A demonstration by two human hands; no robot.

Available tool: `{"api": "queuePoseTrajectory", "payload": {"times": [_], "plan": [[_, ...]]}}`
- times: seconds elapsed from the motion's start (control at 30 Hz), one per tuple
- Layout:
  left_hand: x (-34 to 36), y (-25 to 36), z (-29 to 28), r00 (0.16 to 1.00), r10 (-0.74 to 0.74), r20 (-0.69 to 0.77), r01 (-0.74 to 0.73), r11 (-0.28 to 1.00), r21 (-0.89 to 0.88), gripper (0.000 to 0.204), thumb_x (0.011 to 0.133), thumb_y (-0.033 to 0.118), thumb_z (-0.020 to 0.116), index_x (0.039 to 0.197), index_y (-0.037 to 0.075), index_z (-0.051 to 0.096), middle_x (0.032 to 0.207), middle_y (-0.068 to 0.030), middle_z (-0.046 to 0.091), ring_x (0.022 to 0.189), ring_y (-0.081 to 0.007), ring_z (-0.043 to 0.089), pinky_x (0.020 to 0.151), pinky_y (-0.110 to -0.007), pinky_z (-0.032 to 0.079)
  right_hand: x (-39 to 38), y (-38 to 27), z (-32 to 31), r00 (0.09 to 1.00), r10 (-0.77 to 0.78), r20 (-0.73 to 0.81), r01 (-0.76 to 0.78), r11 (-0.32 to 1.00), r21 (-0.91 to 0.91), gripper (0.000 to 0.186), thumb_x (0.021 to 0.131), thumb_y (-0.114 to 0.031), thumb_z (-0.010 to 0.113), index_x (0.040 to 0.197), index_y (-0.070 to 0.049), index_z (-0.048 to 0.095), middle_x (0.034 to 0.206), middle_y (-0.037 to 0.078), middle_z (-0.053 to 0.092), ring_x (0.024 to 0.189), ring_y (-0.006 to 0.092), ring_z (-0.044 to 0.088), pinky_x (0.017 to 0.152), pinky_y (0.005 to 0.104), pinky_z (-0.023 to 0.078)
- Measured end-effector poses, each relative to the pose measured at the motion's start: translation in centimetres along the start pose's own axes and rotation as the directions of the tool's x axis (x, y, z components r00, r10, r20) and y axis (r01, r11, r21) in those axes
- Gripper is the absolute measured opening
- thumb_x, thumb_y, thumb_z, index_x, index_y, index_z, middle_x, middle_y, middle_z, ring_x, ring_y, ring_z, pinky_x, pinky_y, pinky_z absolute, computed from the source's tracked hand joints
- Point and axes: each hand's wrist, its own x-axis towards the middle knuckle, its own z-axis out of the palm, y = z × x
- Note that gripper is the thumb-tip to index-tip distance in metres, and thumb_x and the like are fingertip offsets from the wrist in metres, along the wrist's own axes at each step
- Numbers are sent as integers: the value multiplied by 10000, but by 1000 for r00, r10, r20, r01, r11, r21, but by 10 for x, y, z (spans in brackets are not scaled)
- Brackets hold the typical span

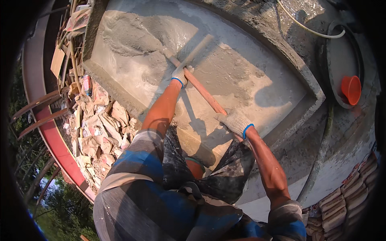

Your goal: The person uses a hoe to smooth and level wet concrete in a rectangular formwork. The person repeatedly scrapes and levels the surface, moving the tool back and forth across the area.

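Observation:
Both my gloved hands are closed on a long wooden handle [204,90] that slants across a low-walled trough [297,80] of wet grey mortar [233,64]. My left hand [181,76] grips it farther out, and my right hand [234,121] holds it nearer my body. The handle's far end reaches into a mound of mortar [140,38] at the upper left; I cannot make out the tool's head there. My legs are at the trough's near side, over a pale, mortar-smeared surface.
Torn paper sacks [102,132] and wooden sticks lie along the left, beside a red beam [48,132]. At the right are a round dark tub [341,48] with an orange scoop [350,90], a white hose [311,30], a grey pipe [321,154] and stacked tiles [341,203].

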Motion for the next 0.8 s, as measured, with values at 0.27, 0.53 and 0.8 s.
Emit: {"api": "queuePoseTrajectory", "payload": {"times": [0.27, 0.53, 0.8], "plan": [[-172, -169, 94, 895, -353, 271, 390, 916, -92, 124, 980, 195, 653, 945, 99, 583, 876, -63, 643, 854, -238, 638, 976, -454, 553, -214, 243, -37, 936, 82, -344, -164, 962, -219, 357, 827, -262, 742, 1110, -53, 678, 909, 232, 705, 877, 441, 683, 777, 485, 531], [-313, -262, 146, 688, -597, 413, 617, 781, 101, 220, 978, 152, 653, 1173, 63, 605, 1126, -97, 616, 1124, -276, 605, 1061, -419, 501, -351, 368, 28, 649, 116, -752, -339, 929, -149, 208, 817, -131, 733, 1003, -68, 665, 890, 187, 687, 879, 442, 666, 762, 494, 529], [-186, -245, 144, 500, -443, 744, -213, 770, 602, 330, 911, 60, 718, 1227, 50, 623, 1171, -80, 689, 1125, -205, 650, 992, -359, 537, -325, 235, 27, 640, 206, -740, -465, 871, -159, 206, 832, -166, 752, 1015, -89, 698, 907, 173, 714, 899, 411, 699, 786, 487, 546]]}}
